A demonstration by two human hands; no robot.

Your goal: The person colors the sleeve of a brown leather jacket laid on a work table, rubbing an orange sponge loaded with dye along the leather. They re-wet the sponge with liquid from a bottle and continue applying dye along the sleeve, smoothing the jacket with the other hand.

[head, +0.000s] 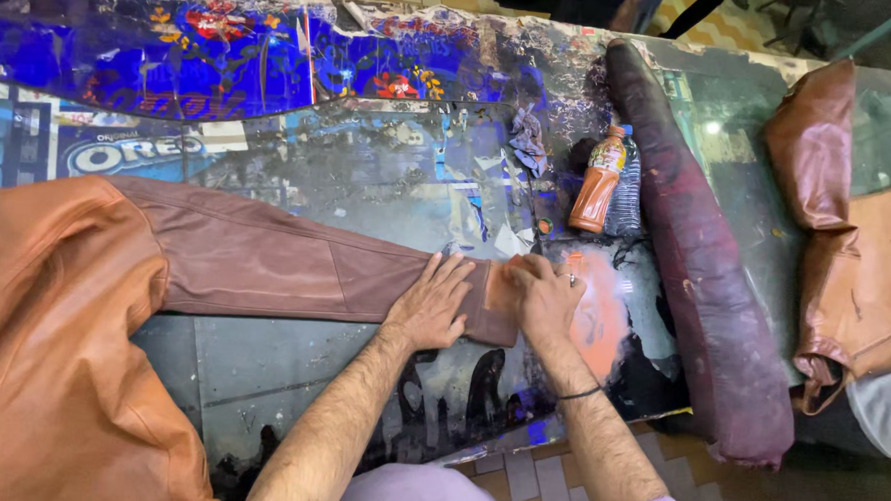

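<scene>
A leather jacket lies across the worktable, its tan body [51,343] at the left and a darker brown sleeve [265,263] stretched toward the middle. My left hand [431,302] presses flat on the sleeve near its cuff, fingers spread. My right hand [544,297] is at the cuff end [493,313], fingers curled on the folded-back edge of the leather. A ring shows on one finger, and a dark band circles my right wrist.
The table [369,167] is stained with blue, black and orange dye. An orange drink bottle [599,182] and a clear water bottle [628,193] lie beside a long dark maroon roll [704,292]. More brown leather [856,248] lies at the right. A crumpled rag [528,139] sits behind.
</scene>
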